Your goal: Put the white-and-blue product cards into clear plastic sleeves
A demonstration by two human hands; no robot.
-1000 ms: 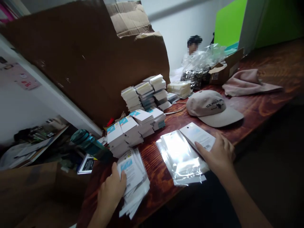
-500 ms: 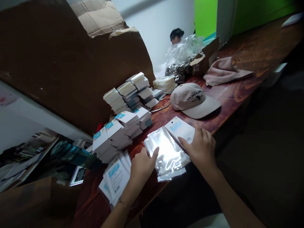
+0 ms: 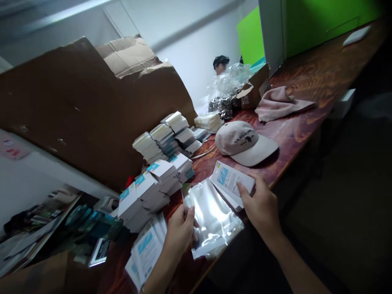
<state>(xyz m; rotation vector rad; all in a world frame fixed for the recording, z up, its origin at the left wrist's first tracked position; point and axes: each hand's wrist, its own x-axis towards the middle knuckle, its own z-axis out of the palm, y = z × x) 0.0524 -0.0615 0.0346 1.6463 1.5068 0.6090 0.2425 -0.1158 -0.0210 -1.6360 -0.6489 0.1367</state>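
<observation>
Clear plastic bags [image 3: 211, 216] lie in a shiny pile at the table's front edge. My left hand [image 3: 180, 228] is closed at the pile's left side, thumb and fingers pinching a bag's edge. Beside the bags, to the right, is a small stack of white printed cards [image 3: 228, 179] with a blue picture. My right hand [image 3: 261, 204] grips the right end of this stack, its thumb on the top card. Under my left forearm, more printed cards [image 3: 147, 249] lie fanned out, partly covered by the arm.
Stacks of white cards [image 3: 143, 196] stand left of the bags, with paler stacks [image 3: 176, 126] behind. A beige cap [image 3: 245, 143], a pink cloth [image 3: 281, 104] and an open carton [image 3: 254, 92] occupy the table farther right. A large cardboard sheet [image 3: 92, 110] rises behind; a person [image 3: 221, 65] is beyond.
My left thumb has drawn back from the top of the bags to their left edge. The cards at my right hand now show their print more plainly. The camera view has tilted up.
</observation>
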